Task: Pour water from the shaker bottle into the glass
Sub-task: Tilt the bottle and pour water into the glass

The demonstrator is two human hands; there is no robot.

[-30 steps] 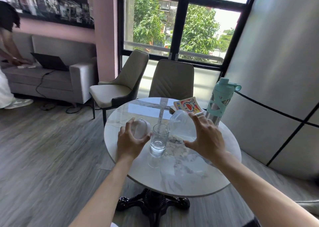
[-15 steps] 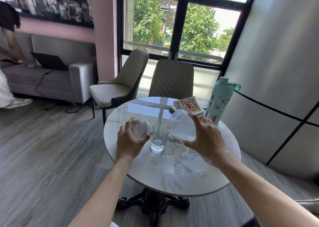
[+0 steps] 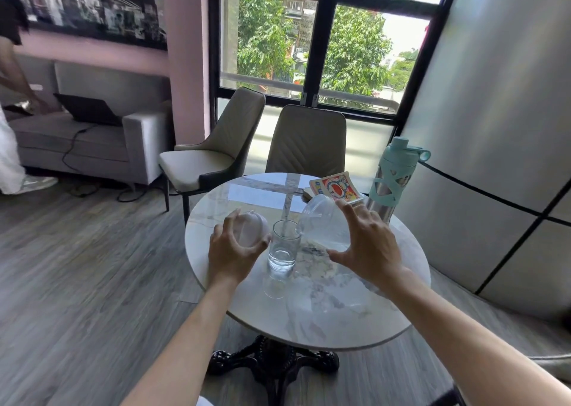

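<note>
- The right hand [image 3: 369, 246] is gripping the clear shaker bottle [image 3: 324, 225], fingers spread around its body, tipping it so its mouth is sitting just over the rim of the glass [image 3: 283, 246] near the middle of the round table [image 3: 386, 319].
- The left hand [image 3: 233, 249] is closing around a whitish lid [image 3: 251, 228] just beside the glass, not steadying the glass itself.
- The glass is holding a little water at its bottom; whether a stream is running is too faint to tell.
- If the wide mouth is tilting too steeply, water is likely sheeting past the narrow rim onto the marble.
- The bottle's lip is risking a knock on the unsupported glass, tipping it over.
- Splash is threatening the card box [image 3: 335, 186] at the far edge.
</note>
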